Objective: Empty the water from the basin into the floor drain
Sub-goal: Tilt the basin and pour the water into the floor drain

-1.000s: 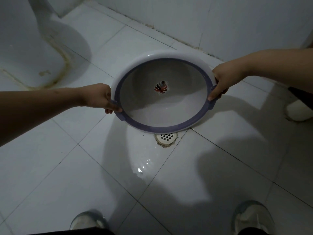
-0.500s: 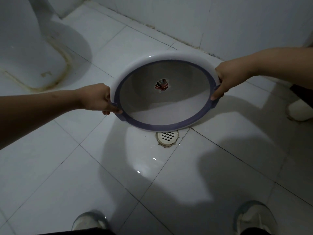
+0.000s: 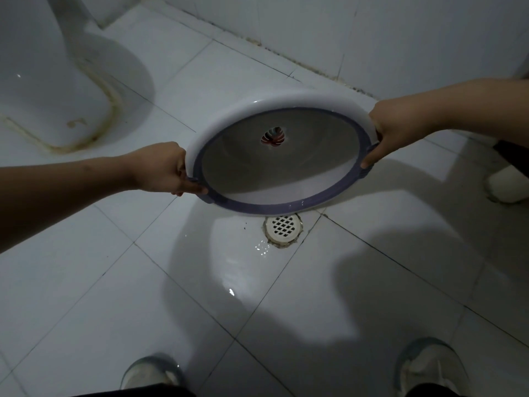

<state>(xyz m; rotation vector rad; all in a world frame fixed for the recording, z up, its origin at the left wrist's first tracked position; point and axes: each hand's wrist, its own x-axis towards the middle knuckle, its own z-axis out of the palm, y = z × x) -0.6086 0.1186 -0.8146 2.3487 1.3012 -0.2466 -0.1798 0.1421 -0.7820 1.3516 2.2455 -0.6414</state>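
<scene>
Head view: basin tipped steeply toward the camera, held off the floor by both hands, just above and behind the floor drain.

Left hand is clamped on the purple rim at the basin's left handle; right hand is clamped on the rim at the opposite handle, thumb over the edge. Hands are well apart, one at each side of the basin. Basin interior is grey-white with a small coloured mark at the bottom centre; no pool of water can be made out inside. Wet, glossy patch lies on the white tile floor beside the drain. Toilet base stands at upper left. Two shoes, left and right, show at the lower edge.
</scene>
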